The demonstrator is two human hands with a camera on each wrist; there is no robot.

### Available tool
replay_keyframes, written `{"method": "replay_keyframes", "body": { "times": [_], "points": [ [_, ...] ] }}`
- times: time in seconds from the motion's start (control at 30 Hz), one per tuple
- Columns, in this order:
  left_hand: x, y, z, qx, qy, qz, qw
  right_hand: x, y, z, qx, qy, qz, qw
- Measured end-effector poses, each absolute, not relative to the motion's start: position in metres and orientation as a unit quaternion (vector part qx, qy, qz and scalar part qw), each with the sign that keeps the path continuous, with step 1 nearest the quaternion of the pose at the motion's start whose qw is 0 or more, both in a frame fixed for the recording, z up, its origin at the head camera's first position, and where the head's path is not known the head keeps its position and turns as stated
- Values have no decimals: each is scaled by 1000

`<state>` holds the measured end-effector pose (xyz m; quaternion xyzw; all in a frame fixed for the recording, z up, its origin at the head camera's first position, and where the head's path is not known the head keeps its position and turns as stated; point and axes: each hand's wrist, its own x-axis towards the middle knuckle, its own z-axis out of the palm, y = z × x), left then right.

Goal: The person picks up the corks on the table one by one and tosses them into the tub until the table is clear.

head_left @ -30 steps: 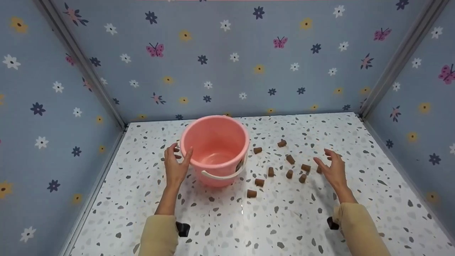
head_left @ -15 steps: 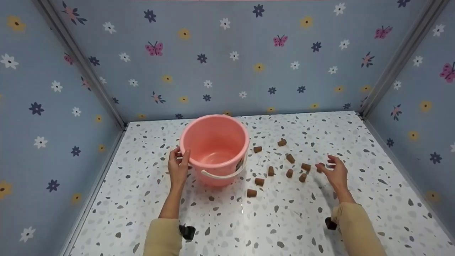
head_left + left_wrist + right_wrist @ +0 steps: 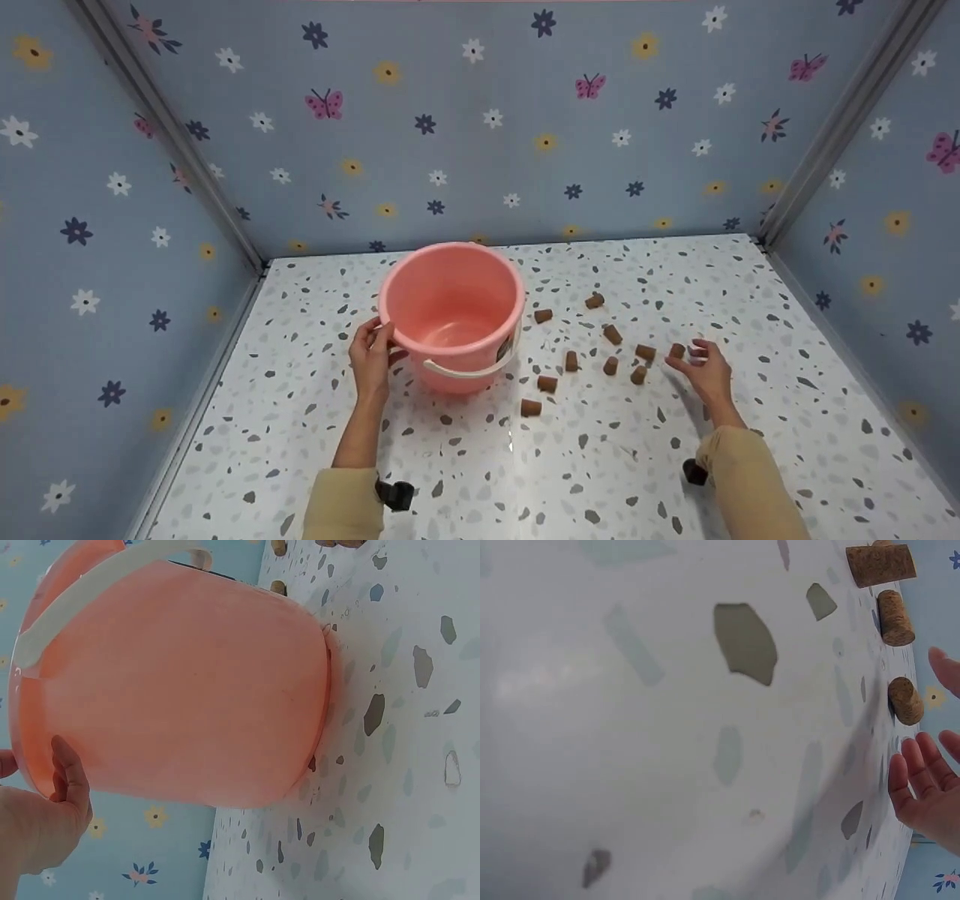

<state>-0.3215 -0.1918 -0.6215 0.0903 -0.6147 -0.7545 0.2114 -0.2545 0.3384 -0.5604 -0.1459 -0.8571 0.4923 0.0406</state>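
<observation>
Left hand (image 3: 370, 370) has the pink bucket (image 3: 451, 300) by the rim, left of centre in the frame. Right hand (image 3: 711, 377) has thumb and fingers apart beside a cork (image 3: 677, 349), right of centre. I'd go light on the rim and pinch the cork low, so it can't roll. Bucket's dark patch (image 3: 505, 347) might be a label, too small to read.
</observation>
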Motion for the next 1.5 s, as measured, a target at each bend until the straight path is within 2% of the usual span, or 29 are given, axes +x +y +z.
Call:
{"method": "replay_keyframes", "body": {
  "times": [0.17,0.4,0.47,0.67,1.07,1.4,1.5],
  "points": [
    [-311,-190,-610,72,-580,-790,183,-256,340,-565,-148,-859,489,31],
    [-240,-154,-483,124,-515,-838,130,-258,340,-569,-135,-881,452,38],
    [-234,-151,-471,135,-500,-847,117,-259,339,-568,-138,-883,447,32],
    [-235,-153,-471,162,-476,-859,95,-261,340,-567,-148,-883,445,9],
    [-236,-154,-469,175,-466,-863,81,-265,341,-567,-163,-894,418,2],
    [-235,-155,-470,166,-479,-858,85,-264,338,-571,-159,-908,385,50],
    [-234,-155,-469,167,-483,-856,82,-264,337,-572,-164,-905,389,46]
  ]
}}
